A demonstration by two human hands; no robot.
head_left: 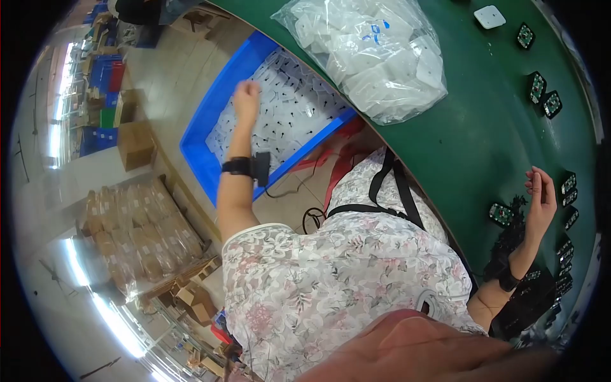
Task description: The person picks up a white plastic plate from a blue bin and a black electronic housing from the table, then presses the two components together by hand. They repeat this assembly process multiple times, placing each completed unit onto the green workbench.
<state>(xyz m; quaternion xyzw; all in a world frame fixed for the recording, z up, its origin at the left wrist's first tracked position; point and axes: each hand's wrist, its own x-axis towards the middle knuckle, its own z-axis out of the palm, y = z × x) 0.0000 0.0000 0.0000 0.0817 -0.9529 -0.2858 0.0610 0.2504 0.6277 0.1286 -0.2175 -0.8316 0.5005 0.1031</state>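
My left hand (247, 102) is above a blue plastic bin (205, 105), its fingers curled in and slightly blurred. Anything inside those fingers is too small or hidden to make out. The bin holds many small clear bags (299, 105), each with dark specks that look like small parts. Over the green table (439, 159), my right hand (541, 190) has loosely bent fingers, partly apart, and nothing visible in them. Close to it lie small black square pieces with green circuit boards (501, 215), (568, 183).
A large clear bag of white plastic covers (382, 63) lies on the table beside the bin. Farther along are a single white cover (489, 17) and more black pieces (536, 87). A pallet of bagged brown goods (133, 229) and a cardboard box (136, 145) stand on the floor at left.
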